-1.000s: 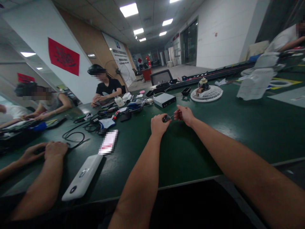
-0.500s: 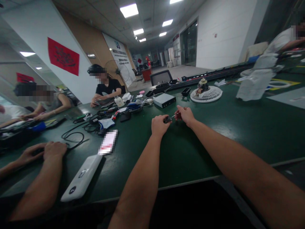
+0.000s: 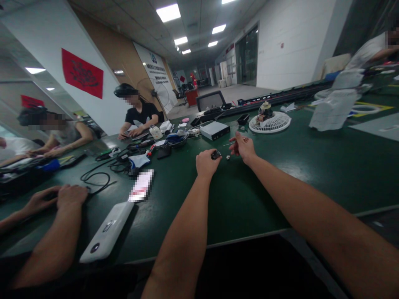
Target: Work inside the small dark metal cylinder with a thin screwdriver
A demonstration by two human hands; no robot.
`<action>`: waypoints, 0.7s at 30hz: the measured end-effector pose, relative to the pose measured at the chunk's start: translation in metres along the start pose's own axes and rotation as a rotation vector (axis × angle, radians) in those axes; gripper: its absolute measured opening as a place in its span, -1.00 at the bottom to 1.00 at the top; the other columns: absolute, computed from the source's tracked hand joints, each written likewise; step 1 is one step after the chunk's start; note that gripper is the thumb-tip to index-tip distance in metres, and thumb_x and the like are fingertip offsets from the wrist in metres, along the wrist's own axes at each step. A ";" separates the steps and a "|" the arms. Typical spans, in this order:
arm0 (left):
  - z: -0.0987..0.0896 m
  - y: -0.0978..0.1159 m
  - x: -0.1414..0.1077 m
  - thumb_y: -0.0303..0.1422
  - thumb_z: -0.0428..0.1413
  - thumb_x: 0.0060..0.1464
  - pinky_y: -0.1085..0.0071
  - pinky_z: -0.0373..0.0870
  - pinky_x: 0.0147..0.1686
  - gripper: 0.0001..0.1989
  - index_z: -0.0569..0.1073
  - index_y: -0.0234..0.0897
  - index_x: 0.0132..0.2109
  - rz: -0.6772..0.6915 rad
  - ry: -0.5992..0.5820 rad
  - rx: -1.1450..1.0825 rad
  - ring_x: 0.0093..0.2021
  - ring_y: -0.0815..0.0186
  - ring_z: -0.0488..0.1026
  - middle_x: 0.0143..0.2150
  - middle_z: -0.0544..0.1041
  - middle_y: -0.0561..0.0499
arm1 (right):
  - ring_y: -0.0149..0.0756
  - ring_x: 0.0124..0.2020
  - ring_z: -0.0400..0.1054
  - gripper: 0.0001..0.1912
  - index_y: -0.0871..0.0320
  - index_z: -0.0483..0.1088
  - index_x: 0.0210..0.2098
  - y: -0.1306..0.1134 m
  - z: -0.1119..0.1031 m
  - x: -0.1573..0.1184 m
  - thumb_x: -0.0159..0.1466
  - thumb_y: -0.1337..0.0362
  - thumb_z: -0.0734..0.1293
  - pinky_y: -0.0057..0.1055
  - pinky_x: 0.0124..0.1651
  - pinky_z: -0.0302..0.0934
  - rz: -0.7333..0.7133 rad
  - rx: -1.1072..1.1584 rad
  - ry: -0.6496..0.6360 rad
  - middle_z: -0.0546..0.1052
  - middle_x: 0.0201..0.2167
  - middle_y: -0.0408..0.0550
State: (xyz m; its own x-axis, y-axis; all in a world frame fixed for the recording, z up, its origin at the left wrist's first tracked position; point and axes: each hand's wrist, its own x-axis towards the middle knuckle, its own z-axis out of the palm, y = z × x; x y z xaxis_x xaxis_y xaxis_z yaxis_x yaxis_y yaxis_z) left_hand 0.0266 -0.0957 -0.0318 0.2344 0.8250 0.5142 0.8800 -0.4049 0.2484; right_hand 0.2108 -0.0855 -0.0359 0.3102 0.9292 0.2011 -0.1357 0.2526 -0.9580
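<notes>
Over the green table [image 3: 249, 203], my left hand [image 3: 207, 162] is closed on a small dark round part [image 3: 215, 155], too small to name. My right hand [image 3: 243, 148] is just to its right, fingers closed round a thin screwdriver-like tool [image 3: 230, 143] whose metal shaft points left. Between the two hands a small silvery piece [image 3: 228, 157] lies on the table. The tool's tip is apart from the dark part.
Beyond my hands are a grey box [image 3: 215, 130] and a white fan grille with a motor [image 3: 269, 122]. Cables, a phone [image 3: 141, 185] and a white case [image 3: 107, 232] lie to the left, beside another person's hands [image 3: 70, 194]. Wrapped items [image 3: 333, 109] stand right.
The tool has moved away from the dark part, and my hands are slightly farther apart. A small silvery piece now shows on the table between them.
</notes>
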 end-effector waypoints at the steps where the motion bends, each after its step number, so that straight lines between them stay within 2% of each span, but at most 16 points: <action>1: 0.000 -0.001 0.000 -0.16 0.29 0.11 0.25 0.37 -0.04 -0.63 0.60 -0.09 0.05 -0.007 0.004 -0.002 -0.05 0.12 0.53 -0.04 0.66 -0.04 | -0.34 -0.68 0.39 -0.47 0.13 0.46 -0.37 0.002 -0.001 0.001 0.29 -0.24 0.29 -0.48 -0.70 0.02 -0.020 -0.062 -0.023 0.56 -0.59 -0.05; 4: 0.000 -0.001 0.000 -0.17 0.29 0.11 0.25 0.38 -0.04 -0.66 0.61 -0.10 0.03 -0.011 0.005 -0.001 -0.05 0.11 0.53 -0.05 0.66 -0.04 | -0.38 -0.57 0.39 -0.71 0.12 0.45 -0.48 0.010 -0.002 0.001 0.25 0.08 0.41 -0.47 -0.52 0.15 -0.197 -0.420 -0.103 0.55 -0.55 -0.10; 7: 0.001 -0.001 0.000 -0.17 0.28 0.12 0.26 0.38 -0.05 -0.66 0.60 -0.10 0.04 -0.015 -0.006 0.010 -0.03 0.10 0.54 -0.06 0.66 -0.06 | -0.38 -0.51 0.34 -0.90 0.11 0.47 -0.46 0.017 -0.001 -0.001 0.07 0.33 0.48 -0.46 -0.41 0.16 -0.329 -0.663 -0.212 0.50 -0.55 -0.21; 10: 0.001 -0.001 0.000 -0.17 0.27 0.13 0.27 0.38 -0.03 -0.66 0.60 -0.09 0.05 -0.024 -0.015 0.011 -0.01 0.11 0.54 -0.03 0.66 -0.06 | -0.38 -0.49 0.35 -0.82 0.11 0.48 -0.40 0.021 0.000 -0.001 0.01 0.49 0.41 -0.46 -0.38 0.18 -0.318 -0.664 -0.325 0.51 -0.53 -0.23; 13: 0.002 -0.002 0.000 -0.18 0.27 0.13 0.27 0.38 -0.03 -0.68 0.61 -0.07 0.03 -0.014 -0.013 0.004 -0.01 0.11 0.54 -0.03 0.66 -0.04 | -0.39 -0.49 0.35 -0.75 0.12 0.48 -0.40 0.022 -0.001 0.001 -0.02 0.56 0.36 -0.48 -0.38 0.19 -0.311 -0.633 -0.384 0.53 -0.52 -0.24; 21: 0.001 -0.002 0.000 -0.19 0.28 0.11 0.27 0.38 -0.06 -0.68 0.62 -0.08 0.01 -0.002 -0.014 -0.015 -0.05 0.12 0.54 -0.07 0.66 -0.04 | -0.36 -0.38 0.47 -0.74 0.13 0.44 -0.38 0.024 0.001 0.003 -0.04 0.54 0.43 -0.43 -0.24 0.30 -0.232 -0.419 -0.326 0.59 -0.43 -0.18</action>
State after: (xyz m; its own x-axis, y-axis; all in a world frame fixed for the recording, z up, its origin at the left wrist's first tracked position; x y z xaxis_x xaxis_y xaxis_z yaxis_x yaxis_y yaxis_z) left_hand 0.0252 -0.0945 -0.0329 0.2390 0.8313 0.5019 0.8741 -0.4092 0.2616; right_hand 0.2076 -0.0766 -0.0583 -0.0278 0.9140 0.4048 0.3065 0.3932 -0.8668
